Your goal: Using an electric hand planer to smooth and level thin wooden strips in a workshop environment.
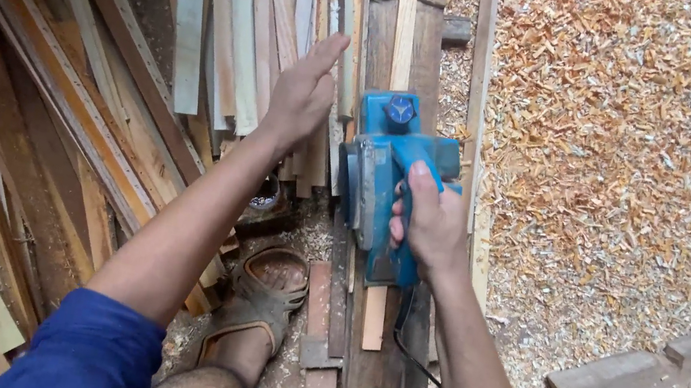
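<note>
My right hand (428,220) grips the handle of a blue electric planer (388,156). The planer rests on a narrow pale wood strip (405,40) that lies along a dark plank bench (373,360). A black cord (412,353) trails from the planer toward me. My left hand (302,94) is raised with flat, spread fingers over the ends of thin wood slats (243,24), left of the planer. It holds nothing. My sandalled foot (261,298) stands beside the bench.
Many long boards and slats (26,128) lean in a pile on the left. Wood shavings (639,142) cover the ground on the right. Thick grey offcut blocks (644,379) lie at the lower right.
</note>
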